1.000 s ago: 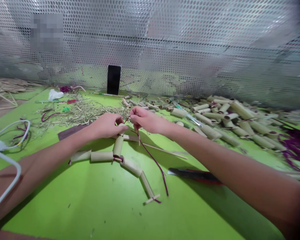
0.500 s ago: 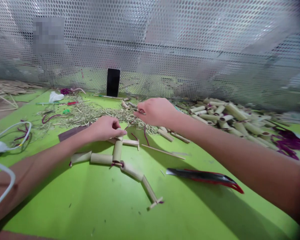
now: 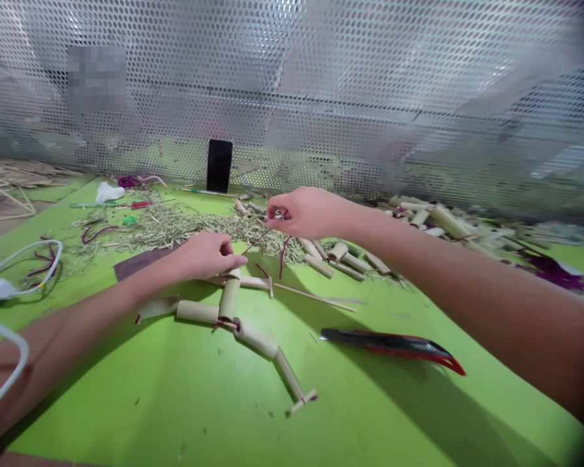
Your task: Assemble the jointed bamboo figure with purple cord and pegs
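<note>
A chain of short bamboo tubes strung on a purple cord lies on the green table. My left hand is closed, pinching the top tube of the chain against the table. My right hand is raised a little behind it, fingers pinched on the purple cord, which runs taut from the top tube up to the fingers, with a loose end hanging below the hand. A thin wooden stick lies just right of the chain.
A knife with a red and black handle lies at the right. A heap of cut bamboo tubes sits at the back right, and shavings at the back centre. A phone leans on the perforated metal screen. White cable at the left.
My right hand has risen and pulled away from the left hand, drawing the purple cord through the tube so its long loose tail left the table. The left hand stays on the top tube.
</note>
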`<state>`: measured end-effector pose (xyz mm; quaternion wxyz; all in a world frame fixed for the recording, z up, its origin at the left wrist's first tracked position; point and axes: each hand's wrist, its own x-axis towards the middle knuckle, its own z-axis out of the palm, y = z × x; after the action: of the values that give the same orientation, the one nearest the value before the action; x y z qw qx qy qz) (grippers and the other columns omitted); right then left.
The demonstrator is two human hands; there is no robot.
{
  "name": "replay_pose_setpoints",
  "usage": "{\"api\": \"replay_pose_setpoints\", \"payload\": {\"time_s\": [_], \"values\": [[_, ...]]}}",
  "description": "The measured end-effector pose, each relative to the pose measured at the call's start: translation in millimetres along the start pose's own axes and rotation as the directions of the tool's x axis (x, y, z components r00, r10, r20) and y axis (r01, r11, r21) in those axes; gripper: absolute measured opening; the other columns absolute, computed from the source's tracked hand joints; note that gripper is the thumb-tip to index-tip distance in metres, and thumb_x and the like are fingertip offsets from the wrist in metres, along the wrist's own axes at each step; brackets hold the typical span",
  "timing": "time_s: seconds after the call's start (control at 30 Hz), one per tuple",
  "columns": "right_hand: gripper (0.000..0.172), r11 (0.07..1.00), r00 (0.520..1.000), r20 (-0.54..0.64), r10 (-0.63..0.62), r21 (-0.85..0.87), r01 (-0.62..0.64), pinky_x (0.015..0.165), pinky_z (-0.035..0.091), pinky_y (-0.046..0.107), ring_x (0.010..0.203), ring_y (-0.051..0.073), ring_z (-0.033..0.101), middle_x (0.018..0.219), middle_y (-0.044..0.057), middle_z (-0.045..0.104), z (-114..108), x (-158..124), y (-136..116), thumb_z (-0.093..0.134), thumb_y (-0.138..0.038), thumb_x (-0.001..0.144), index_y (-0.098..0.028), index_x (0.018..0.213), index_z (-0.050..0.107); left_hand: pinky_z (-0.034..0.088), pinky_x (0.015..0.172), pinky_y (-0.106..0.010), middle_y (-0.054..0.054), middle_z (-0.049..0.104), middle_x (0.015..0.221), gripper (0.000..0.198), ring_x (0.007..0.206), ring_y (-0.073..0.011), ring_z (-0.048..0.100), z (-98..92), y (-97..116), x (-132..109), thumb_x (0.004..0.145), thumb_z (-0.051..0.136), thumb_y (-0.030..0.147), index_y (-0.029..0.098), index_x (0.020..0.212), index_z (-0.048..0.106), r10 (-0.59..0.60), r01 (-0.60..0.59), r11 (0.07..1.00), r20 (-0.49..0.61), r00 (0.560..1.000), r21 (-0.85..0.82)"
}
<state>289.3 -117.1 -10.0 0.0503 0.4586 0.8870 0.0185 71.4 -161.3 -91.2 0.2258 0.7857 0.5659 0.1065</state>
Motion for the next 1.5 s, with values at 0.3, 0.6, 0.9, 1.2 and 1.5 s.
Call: {"api": "replay_pose_setpoints", "payload": {"time_s": [0.3, 0.6, 0.9, 1.2, 1.5], "values": [[0.035, 0.998, 0.998, 0.035, -0.051, -0.024, 0.052, 0.059, 0.034, 0.030, 0.062, 0.017, 0.057, 0.075, 0.002, 0.072, -12.3, -4.0, 5.8, 0.053, -0.050, 0.095, -0.024, 0.092, 0.077, 0.040, 0.059, -0.030, -0.006, 0.075, 0.084, 0.041, 0.071, -0.0218, 0.065, 4.6, 2.8, -3.9, 0.086, 0.061, 0.060, 0.020, 0.086, 0.067, -0.018, 0.018, 0.999, 0.005, 1.000, -0.048], [0.035, 0.969, 0.989, -0.143, -0.035, -0.246, -0.001, 0.058, 0.028, 0.031, 0.065, 0.021, 0.059, 0.071, 0.005, 0.071, 4.3, 12.1, -3.7, 0.046, -0.038, 0.095, -0.022, 0.091, 0.077, 0.039, 0.060, -0.029, -0.003, 0.073, 0.079, 0.033, 0.071, -0.0205, 0.064, 8.6, 9.3, -10.0, 0.084, 0.065, 0.053, 0.021, 0.079, 0.062, -0.002, 0.001, 0.998, -0.005, 1.000, -0.070], [0.039, 0.945, 0.974, -0.224, -0.039, -0.325, -0.037, 0.060, 0.028, 0.031, 0.075, 0.025, 0.067, 0.082, 0.010, 0.076, 9.1, 20.8, -27.8, 0.041, -0.038, 0.102, -0.020, 0.105, 0.076, 0.041, 0.064, -0.029, -0.001, 0.075, 0.082, 0.028, 0.072, -0.0204, 0.065, 12.5, 5.9, -6.0, 0.084, 0.062, 0.043, 0.023, 0.100, 0.074, 0.091, -0.091, 0.993, -0.014, 0.996, -0.076], [0.036, 0.944, 0.971, -0.225, -0.085, -0.331, 0.006, 0.056, 0.023, 0.031, 0.070, 0.022, 0.064, 0.076, 0.006, 0.073, 8.0, 13.2, -26.4, 0.043, -0.038, 0.103, -0.021, 0.097, 0.074, 0.041, 0.066, -0.028, -0.003, 0.075, 0.081, 0.034, 0.073, -0.0191, 0.064, 22.0, -2.5, -0.2, 0.090, 0.051, 0.038, 0.019, 0.078, 0.076, 0.096, -0.110, 0.990, -0.152, 0.984, -0.090], [0.040, 0.933, 0.965, -0.251, -0.078, -0.360, -0.018, 0.054, 0.021, 0.031, 0.068, 0.020, 0.064, 0.077, 0.005, 0.075, 13.3, 6.7, -21.6, 0.038, -0.037, 0.103, -0.021, 0.090, 0.073, 0.033, 0.059, -0.028, 0.001, 0.066, 0.059, 0.032, 0.057, -0.0152, 0.054, 16.4, 2.8, -6.2, 0.088, 0.058, 0.041, 0.020, 0.071, 0.075, 0.083, -0.089, 0.995, -0.116, 0.990, -0.049]]}}
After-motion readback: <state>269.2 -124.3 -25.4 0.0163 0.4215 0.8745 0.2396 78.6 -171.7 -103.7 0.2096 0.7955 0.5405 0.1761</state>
